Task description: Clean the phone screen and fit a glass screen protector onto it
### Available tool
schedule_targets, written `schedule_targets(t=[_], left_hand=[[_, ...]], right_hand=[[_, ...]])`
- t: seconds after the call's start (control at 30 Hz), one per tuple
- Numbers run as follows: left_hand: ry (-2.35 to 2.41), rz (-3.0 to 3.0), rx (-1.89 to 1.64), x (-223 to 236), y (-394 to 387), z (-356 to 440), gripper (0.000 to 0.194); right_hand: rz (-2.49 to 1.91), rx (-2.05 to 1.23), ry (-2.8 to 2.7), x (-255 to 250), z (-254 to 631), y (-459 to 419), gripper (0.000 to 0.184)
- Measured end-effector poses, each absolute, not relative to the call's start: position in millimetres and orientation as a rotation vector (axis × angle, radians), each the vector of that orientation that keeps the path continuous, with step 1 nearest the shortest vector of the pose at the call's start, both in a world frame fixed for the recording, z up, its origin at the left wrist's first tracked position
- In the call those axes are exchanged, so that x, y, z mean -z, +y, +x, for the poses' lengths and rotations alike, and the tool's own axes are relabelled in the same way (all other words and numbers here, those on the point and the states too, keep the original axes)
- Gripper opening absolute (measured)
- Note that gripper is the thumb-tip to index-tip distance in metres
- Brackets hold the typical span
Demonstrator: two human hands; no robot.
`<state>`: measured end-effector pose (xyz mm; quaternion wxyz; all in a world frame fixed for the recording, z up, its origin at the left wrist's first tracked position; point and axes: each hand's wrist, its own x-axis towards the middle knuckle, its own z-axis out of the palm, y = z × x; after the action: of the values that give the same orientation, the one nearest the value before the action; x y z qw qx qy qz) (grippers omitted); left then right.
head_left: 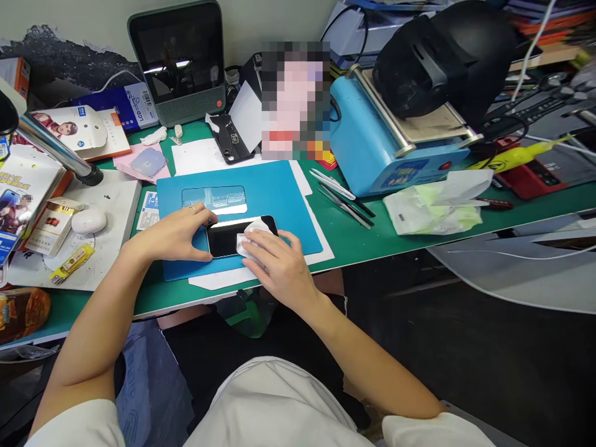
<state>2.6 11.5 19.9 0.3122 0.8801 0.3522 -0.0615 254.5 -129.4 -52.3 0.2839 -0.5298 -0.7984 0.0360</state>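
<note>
A black smartphone (226, 239) lies screen-up on a blue work mat (279, 192) near the front edge of the green bench. My left hand (179, 233) grips the phone's left end, thumb and fingers curled round it. My right hand (274, 261) presses a small white wipe (254, 233) onto the right part of the screen, fingers bent over it. A clear screen protector (214, 198) lies on the mat just behind the phone.
A blue laminating machine (386, 143) stands at the right with tweezers (342, 195) and a crumpled plastic bag (433, 208) beside it. A small monitor (179, 59) sits at the back. Boxes, a white earbud case (88, 220) and a lamp arm (51, 146) crowd the left.
</note>
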Motion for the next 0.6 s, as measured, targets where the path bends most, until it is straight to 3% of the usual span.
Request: schedule_targets(t=[0.27, 0.6], left_hand=[[0.958, 2.304, 0.181, -21, 13, 1, 0.068], [0.965, 2.333, 0.179, -19, 14, 1, 0.070]], right_hand=[[-1.635, -0.041, -2.190, 50, 266, -128, 0.062], [-1.650, -0.096, -2.258, 40, 267, -128, 0.065]])
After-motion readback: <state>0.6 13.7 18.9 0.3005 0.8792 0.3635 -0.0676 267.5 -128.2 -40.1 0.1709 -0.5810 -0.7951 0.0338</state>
